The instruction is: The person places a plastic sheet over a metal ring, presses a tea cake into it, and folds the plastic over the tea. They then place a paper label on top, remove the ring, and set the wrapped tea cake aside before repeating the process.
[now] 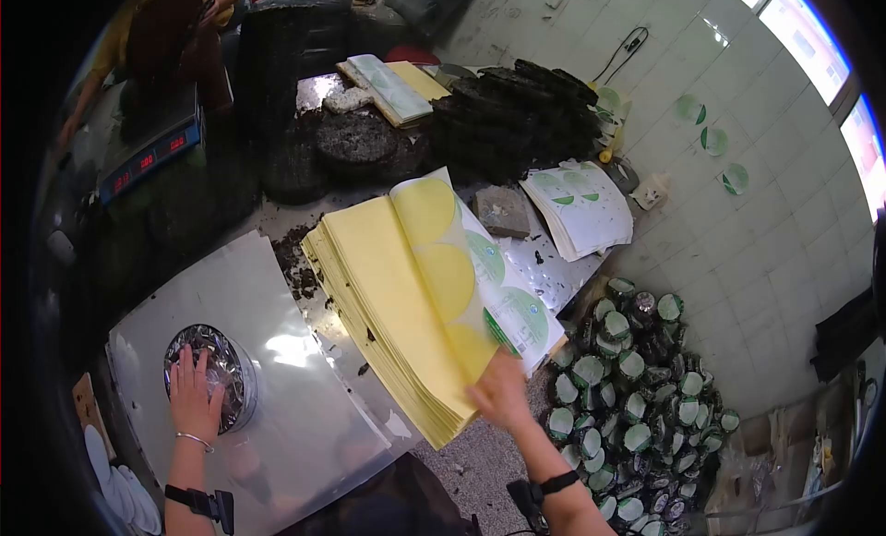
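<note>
My left hand (195, 397) lies with fingers outstretched on top of a round, dark disc wrapped in shiny clear plastic (233, 365). That disc rests on a smooth metal sheet (305, 425). At the lower right corner of a thick stack of yellow-backed label sheets (369, 287), my right hand (501, 388) has its fingers closed on the edge of the top sheet (443, 268). This sheet is curled over, showing yellow circles on one side and green-and-white round labels on the other. What exactly sits between the right fingertips is partly hidden.
Many wrapped discs with green-and-white labels (637, 430) are heaped at the right. Dark slabs (517, 120) pile up behind the sheets, near a grey block (501, 211) and more label sheets (581, 213). A scale (152, 157) and another person (175, 37) are at upper left.
</note>
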### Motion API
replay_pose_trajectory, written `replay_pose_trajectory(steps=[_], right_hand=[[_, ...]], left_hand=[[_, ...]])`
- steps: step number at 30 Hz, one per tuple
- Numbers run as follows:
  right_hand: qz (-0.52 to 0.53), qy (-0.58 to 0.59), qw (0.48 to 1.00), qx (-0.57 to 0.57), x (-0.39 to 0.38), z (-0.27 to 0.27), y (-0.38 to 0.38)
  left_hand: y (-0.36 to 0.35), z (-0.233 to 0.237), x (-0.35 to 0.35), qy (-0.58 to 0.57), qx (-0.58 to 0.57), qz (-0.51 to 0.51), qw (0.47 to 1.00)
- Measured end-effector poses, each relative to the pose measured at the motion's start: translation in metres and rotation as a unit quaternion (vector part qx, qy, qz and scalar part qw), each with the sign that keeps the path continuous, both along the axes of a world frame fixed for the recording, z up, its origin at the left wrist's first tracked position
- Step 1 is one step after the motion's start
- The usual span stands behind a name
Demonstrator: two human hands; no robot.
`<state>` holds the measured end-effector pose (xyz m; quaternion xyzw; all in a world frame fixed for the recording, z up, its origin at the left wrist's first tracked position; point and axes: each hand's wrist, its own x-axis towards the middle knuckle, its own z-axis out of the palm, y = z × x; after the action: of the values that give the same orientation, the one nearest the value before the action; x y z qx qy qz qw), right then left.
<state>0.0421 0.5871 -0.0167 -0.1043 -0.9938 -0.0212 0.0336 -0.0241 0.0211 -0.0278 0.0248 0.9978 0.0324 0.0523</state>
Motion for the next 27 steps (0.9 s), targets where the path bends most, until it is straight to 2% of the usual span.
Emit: replay_pose_trajectory(steps=[1, 2, 3, 4, 5, 6, 7, 8, 9, 11, 17, 19, 21, 23, 24, 25, 26, 27], right_hand=[[0.083, -0.043, 0.962, -0.255, 0.014, -0.005, -0.007], [0.158, -0.081, 0.852, -0.492, 0.020, -0.009, -0.009], [0.162, -0.086, 0.851, -0.493, 0.017, -0.010, -0.002], [0.019, 0.008, 0.904, -0.426, 0.009, -0.008, 0.010], [-0.126, 0.100, 0.925, -0.343, 0.001, -0.008, 0.021], [-0.125, 0.090, 0.925, -0.347, -0.012, -0.013, 0.032], [0.021, 0.163, 0.971, -0.174, -0.030, -0.022, 0.042], [0.167, 0.231, 0.959, 0.008, -0.037, -0.029, 0.048], [0.168, 0.227, 0.959, 0.002, -0.035, -0.031, 0.049], [0.216, 0.269, 0.933, 0.102, -0.041, -0.034, 0.050], [0.231, 0.246, 0.937, 0.095, -0.040, -0.046, 0.050], [0.198, 0.283, 0.938, -0.013, -0.045, -0.048, 0.050], [-0.015, 0.296, 0.949, -0.113, -0.055, -0.041, 0.070], [-0.165, 0.278, 0.933, -0.156, -0.065, -0.011, 0.125], [-0.185, 0.308, 0.921, -0.153, -0.060, -0.022, 0.184], [-0.316, 0.280, 0.882, -0.211, -0.048, -0.041, 0.270], [-0.374, 0.323, 0.745, -0.448, -0.031, -0.040, 0.332], [-0.387, 0.373, 0.585, -0.608, -0.023, 0.000, 0.300]], left_hand=[[0.001, 0.001, 0.001, 0.013, -0.007, -0.003, 1.000], [0.003, 0.004, 0.001, 0.014, -0.005, 0.002, 1.000], [0.004, 0.003, 0.000, 0.011, -0.007, 0.007, 1.000], [0.002, -0.001, 0.000, 0.029, -0.012, -0.001, 1.000], [0.000, -0.005, 0.002, 0.044, -0.018, -0.012, 0.999], [-0.003, -0.009, 0.002, 0.059, -0.028, -0.019, 0.998], [-0.001, -0.003, 0.003, 0.051, -0.034, -0.016, 0.998], [0.005, 0.006, 0.002, 0.025, -0.018, 0.000, 1.000], [0.011, 0.014, 0.001, 0.001, -0.001, 0.017, 1.000], [0.011, 0.016, 0.001, -0.006, -0.005, 0.027, 1.000], [0.005, 0.005, 0.003, 0.041, -0.020, -0.007, 0.999], [0.005, 0.006, 0.002, 0.041, -0.013, 0.000, 0.999], [0.008, 0.014, 0.004, 0.026, 0.009, 0.007, 1.000], [0.005, 0.006, 0.006, 0.042, 0.012, 0.005, 0.999], [0.002, 0.001, 0.004, 0.061, 0.012, -0.003, 0.998], [0.002, -0.001, 0.003, 0.073, 0.025, -0.002, 0.997], [0.002, -0.001, 0.006, 0.082, 0.031, 0.008, 0.996], [0.004, 0.003, 0.008, 0.103, 0.045, 0.012, 0.994]])
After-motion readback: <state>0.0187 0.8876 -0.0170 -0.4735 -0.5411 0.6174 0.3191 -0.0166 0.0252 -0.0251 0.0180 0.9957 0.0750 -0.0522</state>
